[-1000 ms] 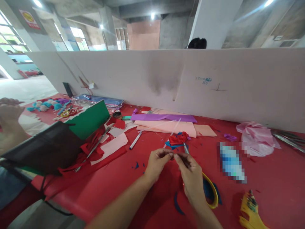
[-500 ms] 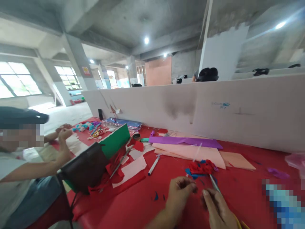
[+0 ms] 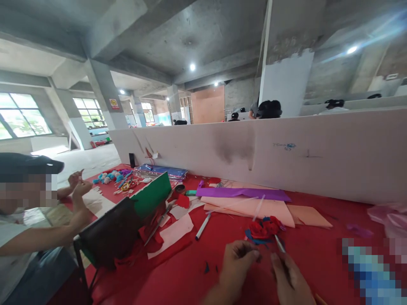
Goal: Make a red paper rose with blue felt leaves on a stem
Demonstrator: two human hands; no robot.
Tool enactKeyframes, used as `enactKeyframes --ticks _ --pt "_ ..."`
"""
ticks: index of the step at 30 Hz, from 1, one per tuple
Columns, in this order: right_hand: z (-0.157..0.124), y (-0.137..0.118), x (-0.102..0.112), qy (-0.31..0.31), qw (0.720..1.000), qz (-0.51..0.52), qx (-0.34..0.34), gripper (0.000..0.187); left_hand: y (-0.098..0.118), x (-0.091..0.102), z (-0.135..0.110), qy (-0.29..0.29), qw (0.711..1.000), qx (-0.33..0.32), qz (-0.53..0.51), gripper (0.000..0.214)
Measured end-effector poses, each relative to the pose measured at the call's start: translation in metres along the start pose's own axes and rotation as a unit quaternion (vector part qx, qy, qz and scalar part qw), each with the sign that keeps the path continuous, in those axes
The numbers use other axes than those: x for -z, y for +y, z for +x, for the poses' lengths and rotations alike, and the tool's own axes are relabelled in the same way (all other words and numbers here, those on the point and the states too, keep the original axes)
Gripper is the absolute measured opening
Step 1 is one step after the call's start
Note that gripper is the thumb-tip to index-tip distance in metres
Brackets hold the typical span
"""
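Note:
My left hand [image 3: 239, 263] is raised over the red tabletop, thumb and fingertips pressed together; whatever lies between them is too small or dark to make out. Close beside it, my right hand [image 3: 291, 277] is pinched too, and its fingertips are blurred. A pointed silver blade [image 3: 280, 244], like one of scissors, shows just beyond the right fingers. The hand covers the rest, so I cannot tell whether it is held or lies on the table. Just past both hands sits a bunch of red fabric flowers [image 3: 263, 228] with blue pieces [image 3: 254, 239] under it.
A white marker [image 3: 202, 227], pale pink sheets [image 3: 248, 206] and a purple strip [image 3: 241, 193] lie beyond. Red and pink scraps [image 3: 176, 233] are at left, near a green board [image 3: 152, 195]. A co-worker [image 3: 34, 228] sits left. A white partition [image 3: 190, 144] closes the far side.
The view has tilted up slightly and turned a little right. My hands stay close together, still pinched. The co-worker's hands have shifted slightly.

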State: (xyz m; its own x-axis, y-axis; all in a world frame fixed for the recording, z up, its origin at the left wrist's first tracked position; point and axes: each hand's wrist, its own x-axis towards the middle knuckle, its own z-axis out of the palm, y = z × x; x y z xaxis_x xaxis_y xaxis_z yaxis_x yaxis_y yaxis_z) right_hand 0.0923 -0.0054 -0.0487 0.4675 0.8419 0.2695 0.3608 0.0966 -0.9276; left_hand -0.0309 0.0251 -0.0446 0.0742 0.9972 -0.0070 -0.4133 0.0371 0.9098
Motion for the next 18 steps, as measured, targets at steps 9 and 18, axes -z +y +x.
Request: enactKeyframes --ticks 9,18 --pt "-0.012 -0.027 -0.004 -0.064 0.994 0.080 -0.047 0.030 0.007 0.007 0.000 0.032 0.999 0.006 0.014 0.021" --pt "-0.013 -0.024 -0.001 -0.060 0.997 0.035 -0.037 0.030 0.011 0.003 -0.007 0.019 0.999 0.012 0.040 0.018"
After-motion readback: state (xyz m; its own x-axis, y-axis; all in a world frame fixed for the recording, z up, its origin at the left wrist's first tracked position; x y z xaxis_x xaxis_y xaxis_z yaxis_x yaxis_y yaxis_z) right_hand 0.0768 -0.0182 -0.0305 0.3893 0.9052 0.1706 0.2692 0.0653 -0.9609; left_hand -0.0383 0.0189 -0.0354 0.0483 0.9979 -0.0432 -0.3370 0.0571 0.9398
